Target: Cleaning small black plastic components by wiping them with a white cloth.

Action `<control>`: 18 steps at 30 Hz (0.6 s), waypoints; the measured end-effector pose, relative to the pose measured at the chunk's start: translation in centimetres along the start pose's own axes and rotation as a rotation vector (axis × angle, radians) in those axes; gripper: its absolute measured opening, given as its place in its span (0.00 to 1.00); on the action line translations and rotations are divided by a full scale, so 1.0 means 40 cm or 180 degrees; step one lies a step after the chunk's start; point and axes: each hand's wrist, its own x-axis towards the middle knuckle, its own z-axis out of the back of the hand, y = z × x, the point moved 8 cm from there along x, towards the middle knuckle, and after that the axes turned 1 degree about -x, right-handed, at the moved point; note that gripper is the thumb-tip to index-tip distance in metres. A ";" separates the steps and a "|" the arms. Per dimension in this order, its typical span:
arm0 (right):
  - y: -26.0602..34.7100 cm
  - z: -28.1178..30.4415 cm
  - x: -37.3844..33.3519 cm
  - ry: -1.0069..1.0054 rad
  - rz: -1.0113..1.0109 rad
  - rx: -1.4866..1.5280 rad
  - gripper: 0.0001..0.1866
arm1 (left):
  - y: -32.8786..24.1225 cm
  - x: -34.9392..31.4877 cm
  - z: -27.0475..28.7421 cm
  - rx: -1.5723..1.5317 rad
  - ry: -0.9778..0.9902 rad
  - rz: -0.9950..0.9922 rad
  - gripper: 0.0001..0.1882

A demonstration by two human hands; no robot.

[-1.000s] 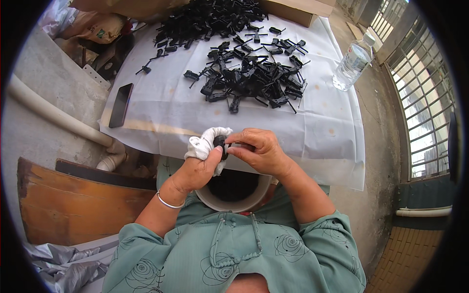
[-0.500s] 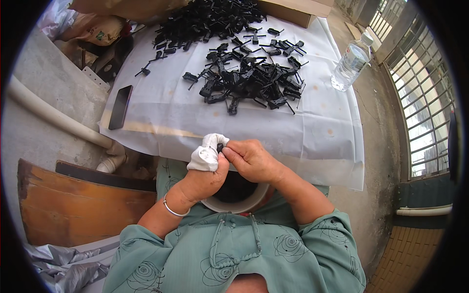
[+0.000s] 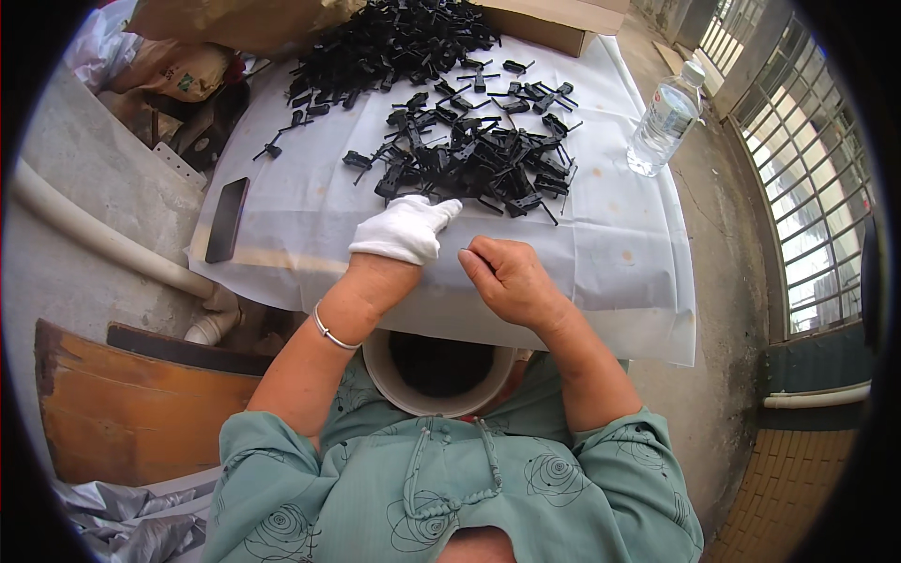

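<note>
A sheet-covered bench (image 3: 601, 249) carries most of the visible stock; the larger pile (image 3: 394, 47) of black rod-fitted pieces is dense and occupies the far end; the smaller heap (image 3: 479, 159), of like pieces, lies nearer, its margins loose; a pale bucket (image 3: 422, 405) stands below the bench's near edge, with dark contents too indistinct to identify or count.

As to progress, a considerable quantity is left on the bench by this inspector's judgement; the bucket may contain dealt-with pieces, but this is unconfirmed; which bench group, if either, is finished cannot be told.

A clear bottle (image 3: 666, 122) stands at the right side; the left hand (image 3: 399, 230), in a white glove, is at the smaller heap's near edge, fingers pointing rightward; contact or grip cannot be told; the bare right hand (image 3: 511, 281) is just beside it, fingers curled narrow with the thumb drawn in; any held item is not discernible; a dark phone (image 3: 227, 220) lies at left; one stray piece (image 3: 272, 150) lies beyond it, apart from both groups.
</note>
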 end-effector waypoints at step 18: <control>0.078 0.027 -0.028 -0.0801 0.1273 -0.0150 0.10 | 0.020 -0.034 -0.028 -0.3519 -0.0707 0.1068 0.16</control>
